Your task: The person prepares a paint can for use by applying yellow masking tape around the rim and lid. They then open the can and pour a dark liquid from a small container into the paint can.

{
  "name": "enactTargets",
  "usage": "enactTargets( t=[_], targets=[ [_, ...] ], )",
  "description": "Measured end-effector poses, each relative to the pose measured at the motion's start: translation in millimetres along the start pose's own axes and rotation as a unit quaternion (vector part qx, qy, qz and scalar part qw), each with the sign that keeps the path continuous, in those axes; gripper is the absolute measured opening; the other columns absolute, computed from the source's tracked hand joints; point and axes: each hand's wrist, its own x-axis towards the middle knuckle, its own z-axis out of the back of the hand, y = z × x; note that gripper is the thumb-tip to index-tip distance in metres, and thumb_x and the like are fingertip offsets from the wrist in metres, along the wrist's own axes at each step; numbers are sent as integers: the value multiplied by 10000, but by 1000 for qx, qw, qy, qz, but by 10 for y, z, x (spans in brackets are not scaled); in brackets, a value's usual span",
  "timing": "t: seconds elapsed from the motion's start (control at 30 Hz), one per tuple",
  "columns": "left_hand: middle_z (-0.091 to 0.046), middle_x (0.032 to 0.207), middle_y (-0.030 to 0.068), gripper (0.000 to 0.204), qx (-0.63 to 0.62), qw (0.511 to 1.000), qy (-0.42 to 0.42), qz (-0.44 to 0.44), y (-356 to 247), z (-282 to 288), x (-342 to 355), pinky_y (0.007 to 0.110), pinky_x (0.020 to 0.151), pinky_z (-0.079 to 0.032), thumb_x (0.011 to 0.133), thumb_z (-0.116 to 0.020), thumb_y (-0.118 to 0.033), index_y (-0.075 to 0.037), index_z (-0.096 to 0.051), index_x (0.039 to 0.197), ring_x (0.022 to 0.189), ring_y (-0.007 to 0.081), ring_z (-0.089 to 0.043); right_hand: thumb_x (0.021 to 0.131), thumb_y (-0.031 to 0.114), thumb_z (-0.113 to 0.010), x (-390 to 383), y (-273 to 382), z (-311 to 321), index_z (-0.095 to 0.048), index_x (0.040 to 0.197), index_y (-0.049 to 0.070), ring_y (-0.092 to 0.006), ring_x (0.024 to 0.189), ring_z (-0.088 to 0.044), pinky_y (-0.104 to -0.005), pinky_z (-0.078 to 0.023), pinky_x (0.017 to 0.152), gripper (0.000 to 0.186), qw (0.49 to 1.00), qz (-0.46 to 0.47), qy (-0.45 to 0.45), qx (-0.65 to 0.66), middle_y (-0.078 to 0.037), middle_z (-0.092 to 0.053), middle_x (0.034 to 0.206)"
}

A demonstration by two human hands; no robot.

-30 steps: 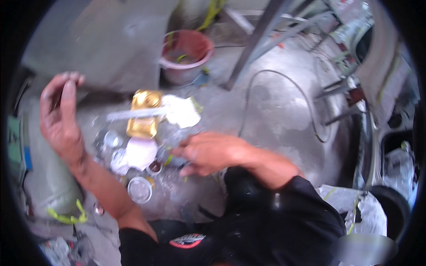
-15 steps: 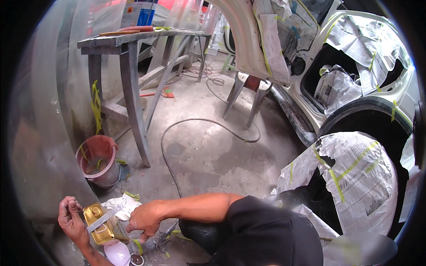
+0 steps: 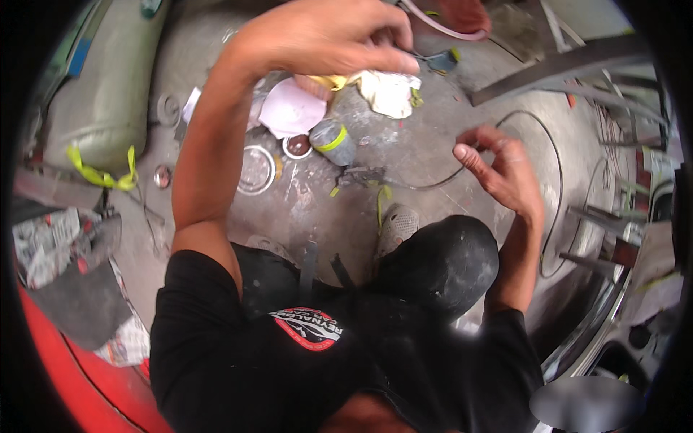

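My left hand [image 3: 364,43] reaches across the upper middle, above a mostly hidden gold can [image 3: 328,81] and a crumpled white cloth [image 3: 386,97]; its curled fingers are parted from the thumb, with nothing visible between them. My right hand [image 3: 502,166] hovers at right, loosely curled and apparently empty. Between them on the floor lie a lavender disc-like piece [image 3: 292,108], a grey cup [image 3: 333,148] with yellow tape, a small cup of brown stuff [image 3: 296,148] and a clear round lid [image 3: 253,169].
A green cylinder [image 3: 101,101] lies at left, newspapers [image 3: 47,245] and a red panel [image 3: 79,375] below it. A red bucket [image 3: 455,14], grey metal stand [image 3: 556,68] and looping hose [image 3: 548,137] are at upper right; vehicle bodywork [image 3: 650,289] lines the right edge.
The view has tipped down onto my legs. My left hand has moved right over the can and cloth; my right hand has pulled back from them toward the right.
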Motion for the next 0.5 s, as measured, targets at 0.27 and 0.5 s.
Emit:
enactTargets(
  t=[0.27, 0.5],
  targets=[
    [-695, 816, 177, 387, -38, 928, 354, 111, 534, -1227, -213, 402, 674, -513, 945, -619, -383, -4, -672, 890, 746, 304, -670, 819, 378, -781, 384, -1325, -1947, -493, 1399, 65, -417, 1124, -614, -457, -504, 953, 719, 987, 32, 154, 41, -234, -565, 1336],
    [-684, 1043, 264, 727, -34, 834, 486, 260, 1160, -2243, -988, 449, 869, -516, 890, -574, -638, 55, -674, 1084, 990, 377, -663, 820, 230, -796, 519, -1728, -2405, -731, 1078, 52, -234, 593, -605, -375, -507, 620, 319, 982, 13, 148, 114, -138, -652, 658]
  ],
)
